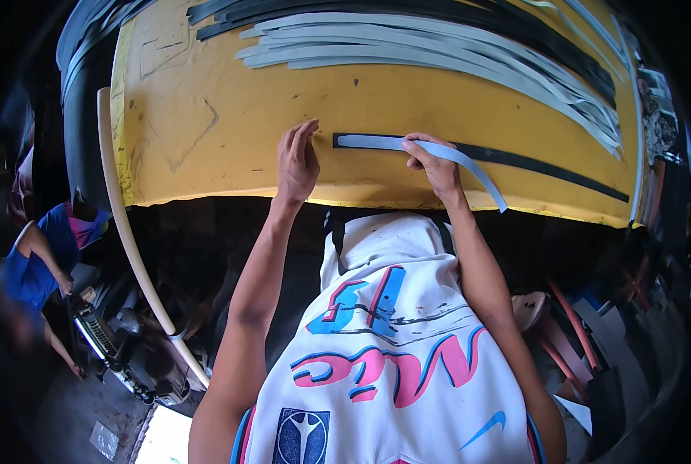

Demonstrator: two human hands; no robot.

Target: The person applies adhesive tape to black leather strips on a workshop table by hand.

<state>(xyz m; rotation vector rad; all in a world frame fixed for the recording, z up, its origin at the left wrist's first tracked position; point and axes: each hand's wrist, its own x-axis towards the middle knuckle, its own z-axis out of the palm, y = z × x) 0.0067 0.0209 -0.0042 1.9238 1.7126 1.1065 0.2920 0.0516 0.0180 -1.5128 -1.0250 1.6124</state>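
A long black strip [531, 165] lies flat near the front edge of the yellow-covered table [245, 93]. Over its left end rests a pale grey-blue strip [372, 142], aligned lengthwise on it. My right hand [436, 164] pinches this pale strip between thumb and fingers. Beyond that grip, the strip's free end curves down to the right past the black strip. My left hand [297, 164] is at the table's front edge, left of both strips and apart from them. Its fingers are loosely bent upward, with nothing visible in them.
A bundle of pale strips [376, 42] and more black strips [508, 31] lie along the table's far side. A cream pipe [129, 232] runs down the left. Beyond it a person in blue [47, 251] is near a machine [102, 340]. Sheet scraps [608, 325] stand at right.
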